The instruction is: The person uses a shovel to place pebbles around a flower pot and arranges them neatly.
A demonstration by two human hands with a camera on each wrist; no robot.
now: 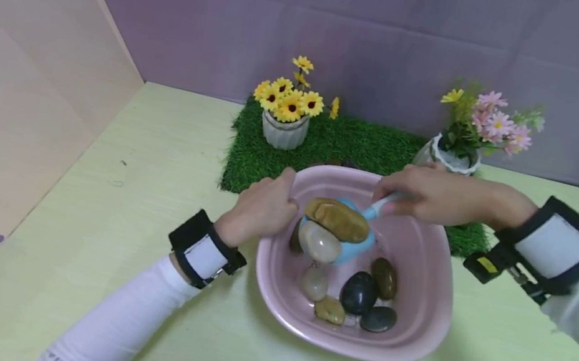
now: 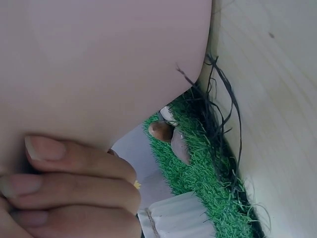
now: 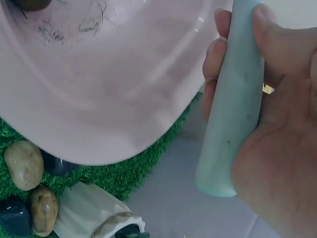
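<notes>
I see my left hand [image 1: 262,208] gripping the left rim of the pink basin [image 1: 411,345], fingers curled over the edge; in the left wrist view those fingers [image 2: 74,186] press against the basin's outer wall [image 2: 99,64]. My right hand [image 1: 429,193] is wrapped round the handle of a light blue scoop [image 1: 353,247], thumb and fingers closed on it, as the right wrist view shows plainly with the handle [image 3: 233,99] lying across my palm [image 3: 282,163]. The scoop is held above the basin's middle and carries two stones: a long brown stone [image 1: 337,218] on top and a pale rounded stone [image 1: 321,242] at its lip. On the basin floor lie more pebbles, among them a black stone [image 1: 359,291], an olive one [image 1: 384,277], a grey one [image 1: 378,319] and a tan one [image 1: 330,309].

The basin sits near the middle of the pale green table [image 1: 95,187], its far edge overlapping a mat of artificial grass [image 1: 341,141] toward the back edge. On the mat stand a white pot of yellow flowers [image 1: 287,114] and, to the right, a pot of pink flowers [image 1: 463,142].
</notes>
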